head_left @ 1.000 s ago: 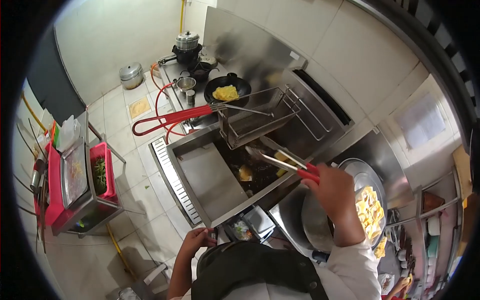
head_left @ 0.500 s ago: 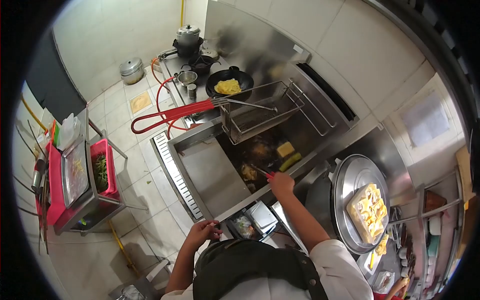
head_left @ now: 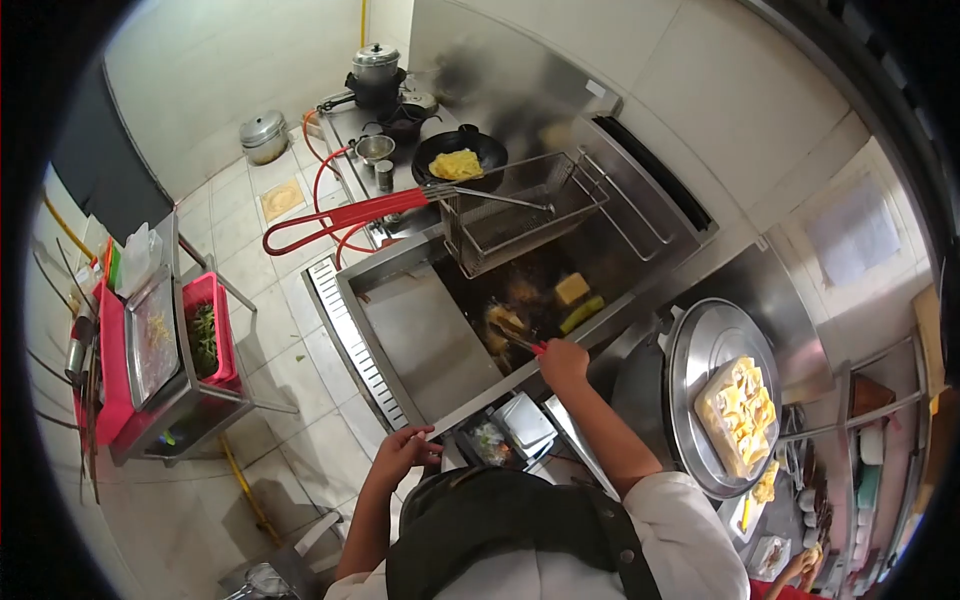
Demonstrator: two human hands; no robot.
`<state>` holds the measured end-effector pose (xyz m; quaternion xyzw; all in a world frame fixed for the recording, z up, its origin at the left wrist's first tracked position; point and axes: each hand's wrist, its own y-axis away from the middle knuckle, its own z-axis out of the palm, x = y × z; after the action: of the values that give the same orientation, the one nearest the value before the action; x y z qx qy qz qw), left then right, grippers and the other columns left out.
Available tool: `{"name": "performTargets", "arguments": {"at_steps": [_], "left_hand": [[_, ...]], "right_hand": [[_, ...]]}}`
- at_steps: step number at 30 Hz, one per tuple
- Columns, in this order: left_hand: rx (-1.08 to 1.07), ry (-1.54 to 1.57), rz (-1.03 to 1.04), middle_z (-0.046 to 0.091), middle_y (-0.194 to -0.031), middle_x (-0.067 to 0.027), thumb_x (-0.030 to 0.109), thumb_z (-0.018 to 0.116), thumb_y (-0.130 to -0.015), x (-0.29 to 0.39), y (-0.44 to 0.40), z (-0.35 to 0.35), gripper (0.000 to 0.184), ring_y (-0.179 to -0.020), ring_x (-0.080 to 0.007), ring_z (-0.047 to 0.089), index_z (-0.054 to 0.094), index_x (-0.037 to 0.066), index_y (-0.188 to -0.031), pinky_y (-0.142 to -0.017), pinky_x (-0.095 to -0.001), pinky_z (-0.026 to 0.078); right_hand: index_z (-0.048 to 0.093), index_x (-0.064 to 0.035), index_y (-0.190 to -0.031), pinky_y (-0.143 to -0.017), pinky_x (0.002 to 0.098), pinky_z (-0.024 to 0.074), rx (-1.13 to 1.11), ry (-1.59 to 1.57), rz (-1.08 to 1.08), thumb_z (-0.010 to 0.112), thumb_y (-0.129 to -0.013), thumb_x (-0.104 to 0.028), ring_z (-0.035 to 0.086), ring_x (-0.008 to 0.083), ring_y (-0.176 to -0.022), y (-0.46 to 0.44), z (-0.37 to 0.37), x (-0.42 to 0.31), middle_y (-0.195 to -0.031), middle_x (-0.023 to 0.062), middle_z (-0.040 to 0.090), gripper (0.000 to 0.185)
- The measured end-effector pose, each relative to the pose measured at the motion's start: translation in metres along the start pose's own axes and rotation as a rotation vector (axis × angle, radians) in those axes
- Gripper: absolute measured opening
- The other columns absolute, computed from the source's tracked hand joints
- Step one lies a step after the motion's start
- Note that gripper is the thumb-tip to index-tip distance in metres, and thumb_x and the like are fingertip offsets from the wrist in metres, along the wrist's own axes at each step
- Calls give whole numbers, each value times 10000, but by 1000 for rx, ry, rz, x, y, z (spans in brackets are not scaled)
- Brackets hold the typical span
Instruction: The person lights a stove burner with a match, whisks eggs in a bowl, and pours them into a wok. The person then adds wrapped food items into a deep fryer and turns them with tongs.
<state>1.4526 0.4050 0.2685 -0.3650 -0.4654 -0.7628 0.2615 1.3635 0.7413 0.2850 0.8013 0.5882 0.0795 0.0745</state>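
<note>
My right hand [head_left: 565, 366] is closed around the red handle of metal tongs [head_left: 522, 342], which reach into the dark oil of the deep fryer [head_left: 420, 345]. The tongs' tips are at browned fried pieces [head_left: 505, 320]. Nearby in the oil float a pale yellow block [head_left: 571, 289] and a long green piece [head_left: 582, 314]. My left hand [head_left: 402, 457] hovers near the fryer's front, holding nothing, its fingers partly bent and apart. A fry basket [head_left: 515, 225] with a red handle [head_left: 345, 218] hangs over the back of the oil.
Right of the fryer, a tray of yellow-white pieces [head_left: 738, 418] rests on a large round metal lid [head_left: 690, 345]. A black pan [head_left: 485, 150] stands on the stove behind. Left is a rack with a pink basket [head_left: 222, 330]. Another person's hand [head_left: 800, 565] shows at lower right.
The tongs and the browned pieces at their tips have shifted slightly in the oil. My left hand's fingers have spread from a closer pinch.
</note>
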Motion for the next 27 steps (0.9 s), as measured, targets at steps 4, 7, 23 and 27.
{"name": "performTargets", "arguments": {"at_steps": [4,7,23,27], "left_hand": [[10,-6,-20,666,-906,-156,262,457,-947,-3,-3,3,350,-760,-214,665,515,16,-1188,-707,-300,532],[1,3,-20,666,-909,-150,265,458,-947,-5,-1,2,349,-762,-213,665,520,22,-1190,-701,-297,534],[-7,5,-6,660,-910,-141,292,484,-939,-6,-1,13,361,-777,-211,662,525,32,-1186,-710,-306,533],[-33,-36,17,661,-916,-142,287,472,-945,-5,-4,20,356,-777,-199,660,524,29,-1184,-714,-295,528]], "right_hand": [[687,-64,-797,-591,393,521,-29,43,-19,648,-779,-318,659,275,-738,7,-5,8,-817,130,667,258],[686,-66,-780,-569,388,518,56,27,-51,650,-774,-314,659,271,-717,14,-15,12,-804,129,665,251],[682,-70,-788,-598,408,512,95,34,-72,655,-763,-315,655,299,-738,0,-21,27,-761,126,665,247],[681,-68,-768,-588,414,508,87,59,-45,655,-743,-271,653,303,-727,-22,0,17,-748,130,663,206]]}}
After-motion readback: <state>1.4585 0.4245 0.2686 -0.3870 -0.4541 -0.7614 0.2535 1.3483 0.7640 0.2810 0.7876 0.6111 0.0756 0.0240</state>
